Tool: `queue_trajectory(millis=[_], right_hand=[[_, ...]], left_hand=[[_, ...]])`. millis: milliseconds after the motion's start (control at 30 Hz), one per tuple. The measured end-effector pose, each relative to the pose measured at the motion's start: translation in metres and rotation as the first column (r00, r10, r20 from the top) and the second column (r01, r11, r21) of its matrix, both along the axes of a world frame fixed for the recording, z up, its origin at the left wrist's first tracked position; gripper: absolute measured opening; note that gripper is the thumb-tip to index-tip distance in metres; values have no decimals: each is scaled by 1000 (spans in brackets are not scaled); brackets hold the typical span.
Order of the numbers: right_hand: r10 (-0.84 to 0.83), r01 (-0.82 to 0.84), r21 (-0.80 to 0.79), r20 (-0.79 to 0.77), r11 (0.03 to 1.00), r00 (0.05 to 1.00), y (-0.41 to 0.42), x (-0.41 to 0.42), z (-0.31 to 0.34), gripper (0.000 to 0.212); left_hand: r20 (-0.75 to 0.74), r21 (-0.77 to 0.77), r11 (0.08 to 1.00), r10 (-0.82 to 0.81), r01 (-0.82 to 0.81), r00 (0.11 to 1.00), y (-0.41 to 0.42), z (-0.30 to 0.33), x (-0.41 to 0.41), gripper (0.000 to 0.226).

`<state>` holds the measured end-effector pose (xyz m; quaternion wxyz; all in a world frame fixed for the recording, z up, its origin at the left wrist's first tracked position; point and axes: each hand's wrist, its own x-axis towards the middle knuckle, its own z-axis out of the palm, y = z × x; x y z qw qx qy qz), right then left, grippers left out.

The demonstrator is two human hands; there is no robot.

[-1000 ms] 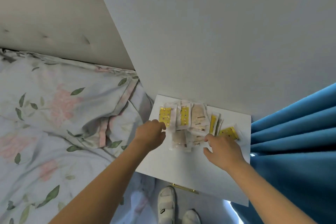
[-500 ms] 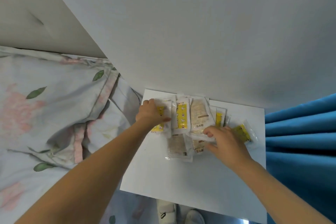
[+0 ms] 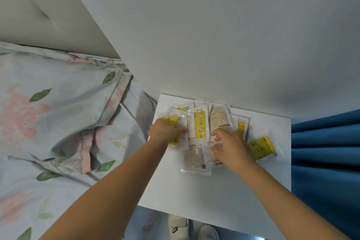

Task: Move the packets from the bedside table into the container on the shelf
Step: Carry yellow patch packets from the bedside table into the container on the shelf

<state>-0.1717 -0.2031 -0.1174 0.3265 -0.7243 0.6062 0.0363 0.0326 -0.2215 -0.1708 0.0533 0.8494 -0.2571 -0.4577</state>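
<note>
Several clear packets, some yellow-printed, some beige, lie spread along the back of the white bedside table [image 3: 224, 197]. My left hand [image 3: 164, 131] lies on a yellow packet [image 3: 172, 120] at the left end and its fingers pinch the packet's edge. My right hand [image 3: 231, 146] sits over the beige packets [image 3: 219, 118] in the middle, fingers curled around the lower edge of one. A tall yellow packet [image 3: 200, 125] lies between the hands. Another yellow packet [image 3: 263, 146] rests apart at the right. No container or shelf is in view.
A bed with floral bedding [image 3: 58, 122] and a padded headboard [image 3: 48, 15] lies to the left. A white wall [image 3: 214, 35] backs the table. Blue curtain [image 3: 327, 152] hangs at the right. White slippers [image 3: 177, 228] show below the table's front edge.
The view has shifted slightly. My left hand has slid onto the left yellow packet and taken its edge. My right hand has moved left onto the beige packets.
</note>
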Motion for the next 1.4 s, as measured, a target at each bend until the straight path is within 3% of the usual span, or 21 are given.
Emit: queue_trajectory(millis=[67, 200, 333, 500, 667, 800, 967, 1200, 1400], right_hand=[[-14, 14, 12, 9, 1000, 1000, -2, 1, -1, 35], [-61, 59, 49, 31, 997, 998, -5, 5, -3, 36], [-158, 148, 113, 84, 982, 984, -12, 14, -10, 44], [-296, 269, 191, 124, 944, 947, -26, 28, -20, 53], [-424, 386, 208, 188, 899, 886, -36, 39, -26, 41], [-441, 405, 194, 209, 894, 873, -39, 50, -31, 35], [-390, 358, 190, 168, 914, 905, -45, 61, -37, 23], [-323, 278, 206, 232, 938, 918, -56, 76, -36, 31], [-474, 397, 290, 283, 871, 833, -56, 80, -44, 33]], left_hand=[[35, 12, 1000, -29, 28, 999, 2, 4, 1, 99], [-45, -86, 996, 12, -16, 999, 7, 7, 4, 64], [-135, -103, 990, 83, -98, 987, 17, 0, 16, 55], [-150, -107, 994, 12, -28, 989, 22, -1, 22, 55], [-384, -108, 986, 79, -130, 920, 30, 3, 31, 39], [-512, -55, 971, 172, -232, 842, 37, 3, 37, 79], [-505, -101, 971, 136, -215, 852, 42, 0, 37, 43], [-563, -130, 984, 28, -122, 826, 41, 1, 25, 48], [-590, -170, 985, -70, -40, 804, 44, 1, 18, 44]])
